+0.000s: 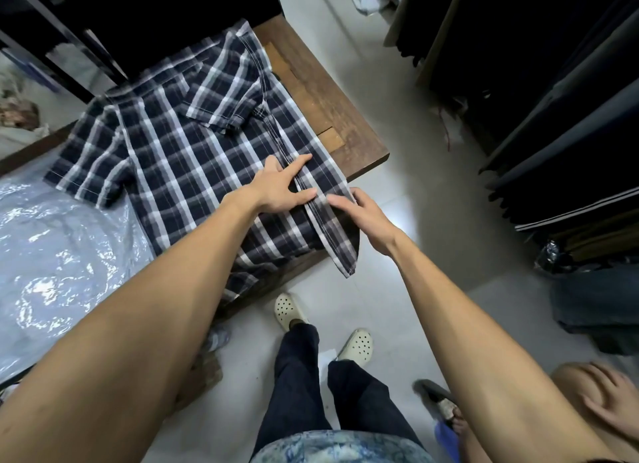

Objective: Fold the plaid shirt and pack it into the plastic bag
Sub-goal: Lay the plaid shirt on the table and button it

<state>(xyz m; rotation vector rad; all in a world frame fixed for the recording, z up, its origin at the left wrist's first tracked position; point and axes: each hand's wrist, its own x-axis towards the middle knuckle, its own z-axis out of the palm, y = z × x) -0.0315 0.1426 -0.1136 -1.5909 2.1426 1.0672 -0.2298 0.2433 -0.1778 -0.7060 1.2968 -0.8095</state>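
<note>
A dark blue and white plaid shirt (179, 144) lies spread on a wooden table (349, 130), its right side folded over and its hem hanging off the near edge. My left hand (281, 186) presses flat on the folded strip, fingers spread. My right hand (363, 213) touches the strip's outer edge just to the right, fingers on the cloth. Clear plastic bags (58, 255) lie crinkled on the table at the left, touching the shirt's sleeve.
Dark shelves and hanging garments (553, 117) line the right side. The pale tiled floor (397, 82) runs beside the table. My legs and cream clogs (358, 345) stand below. Another person's hand (608, 404) shows at the lower right.
</note>
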